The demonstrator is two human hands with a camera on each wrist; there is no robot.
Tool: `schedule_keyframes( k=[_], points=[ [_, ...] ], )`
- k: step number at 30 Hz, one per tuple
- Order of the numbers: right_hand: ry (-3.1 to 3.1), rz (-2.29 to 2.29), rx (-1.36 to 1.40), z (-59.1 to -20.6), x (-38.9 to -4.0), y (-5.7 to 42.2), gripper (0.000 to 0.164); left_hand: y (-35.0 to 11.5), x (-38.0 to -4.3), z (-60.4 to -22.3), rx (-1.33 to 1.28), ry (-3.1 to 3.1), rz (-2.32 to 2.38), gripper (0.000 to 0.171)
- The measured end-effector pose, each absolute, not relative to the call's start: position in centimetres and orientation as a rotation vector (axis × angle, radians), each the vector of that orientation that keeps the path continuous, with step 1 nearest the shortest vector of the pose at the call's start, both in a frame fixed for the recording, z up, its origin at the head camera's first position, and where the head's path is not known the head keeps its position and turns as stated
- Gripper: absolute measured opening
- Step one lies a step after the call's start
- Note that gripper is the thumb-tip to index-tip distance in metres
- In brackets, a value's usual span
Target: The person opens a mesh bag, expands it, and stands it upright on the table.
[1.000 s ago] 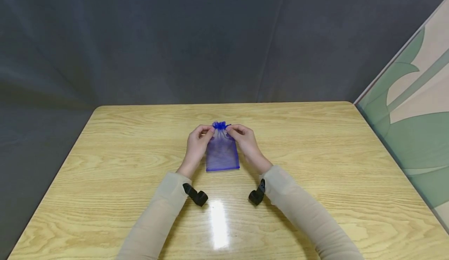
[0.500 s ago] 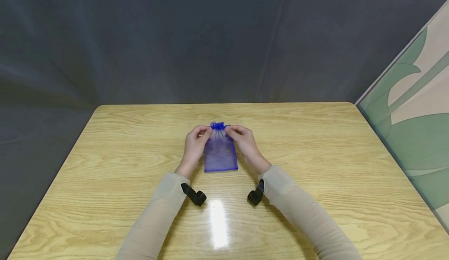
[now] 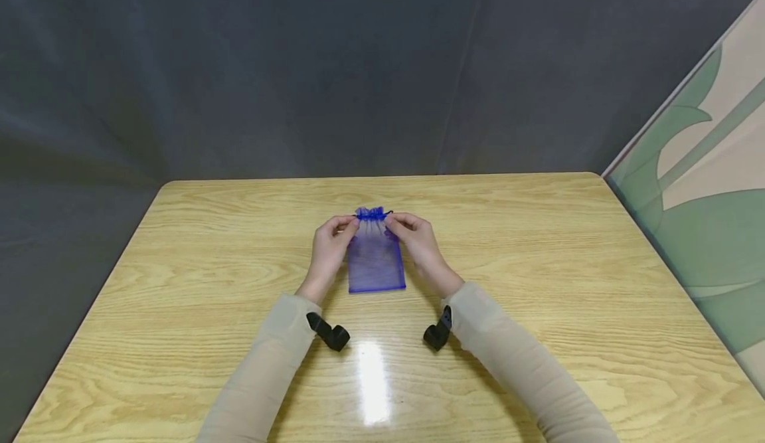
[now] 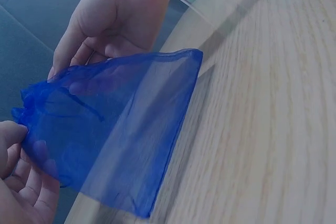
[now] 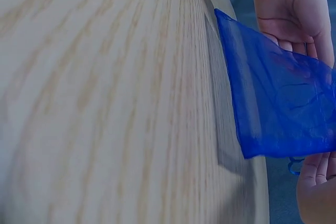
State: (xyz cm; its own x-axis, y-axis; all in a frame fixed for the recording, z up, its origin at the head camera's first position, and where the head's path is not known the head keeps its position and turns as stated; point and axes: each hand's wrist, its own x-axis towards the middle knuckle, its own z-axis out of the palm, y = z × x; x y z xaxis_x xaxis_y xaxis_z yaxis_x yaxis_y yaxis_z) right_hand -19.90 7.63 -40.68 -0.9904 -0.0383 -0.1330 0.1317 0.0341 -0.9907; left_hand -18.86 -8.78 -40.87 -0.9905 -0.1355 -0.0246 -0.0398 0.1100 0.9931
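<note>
Tabletop: I am looking down on a pale wood-grain table [image 3: 538,244], where a white glare patch [image 3: 373,383] is shining near the front.
Room: A dark fabric backdrop [image 3: 358,71] is hanging behind the table; to the right, a panel [image 3: 717,250] is showing green leaf shapes on cream.
Blue sheer drawstring bag [image 3: 376,264]: It is spanning the space between both hands above the middle of the table, its gathered neck pointing away from the person.
Left hand [image 3: 329,250]: It is pinching the neck's left side between thumb and fingers.
Right hand [image 3: 420,240]: It is pinching the neck's right side, fingertips close together.
Forearms: Beige sleeves [image 3: 263,370] are covering them, each carrying a black wrist camera [image 3: 338,338].
Left wrist view: I am catching the bag's tilt here, its hem lying apart from its shadow [image 4: 191,135] on the wood.
Right wrist view: A small blue cord loop [image 5: 295,166] is dangling beside the right hand, while the frame edge is cropping the neck.
</note>
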Motion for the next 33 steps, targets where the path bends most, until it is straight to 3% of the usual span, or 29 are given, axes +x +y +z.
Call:
schedule_keyframes(
  k=[33],
  points=[
    [2.120,-2.183,0.166,-40.62,-20.02,7.79,0.029,-8.57,-18.69,-41.07,0.210,-2.214,-2.000,0.023]
  ],
)
